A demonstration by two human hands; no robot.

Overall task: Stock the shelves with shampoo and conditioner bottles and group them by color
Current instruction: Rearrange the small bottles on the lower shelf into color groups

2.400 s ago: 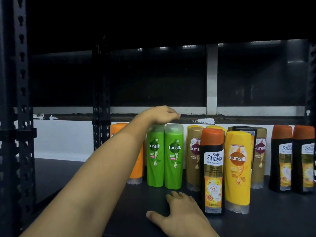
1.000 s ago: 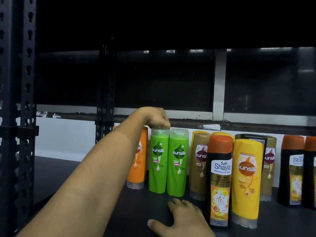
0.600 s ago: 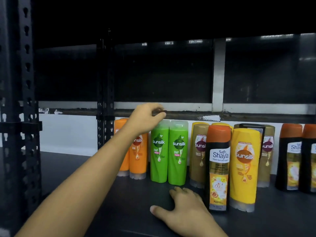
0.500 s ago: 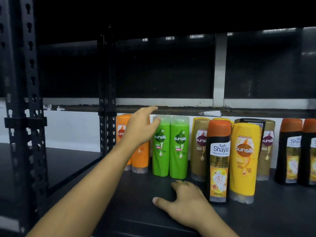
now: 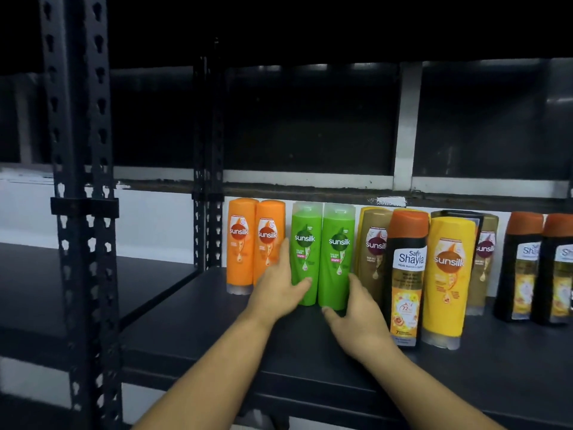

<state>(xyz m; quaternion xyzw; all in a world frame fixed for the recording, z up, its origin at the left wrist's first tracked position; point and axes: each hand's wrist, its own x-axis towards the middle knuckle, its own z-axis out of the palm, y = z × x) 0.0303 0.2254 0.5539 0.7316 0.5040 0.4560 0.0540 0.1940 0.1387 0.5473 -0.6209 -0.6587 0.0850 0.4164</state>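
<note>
Dark shelf point(image 5: 217, 321) is lined with bottles. The two green bottles point(image 5: 322, 252), stood between orange bottles point(image 5: 254, 243) and gold bottles point(image 5: 372, 252), are clasped by left hand point(image 5: 276, 290) and right hand point(image 5: 359, 318), fingers point(image 5: 356, 287) curled round their outer sides.

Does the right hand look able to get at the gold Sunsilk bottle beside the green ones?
Probably yes: the right hand holds the green pair right beside the gold bottle, whose front is mostly clear; the black Shayla bottle covers only its right edge.
</note>
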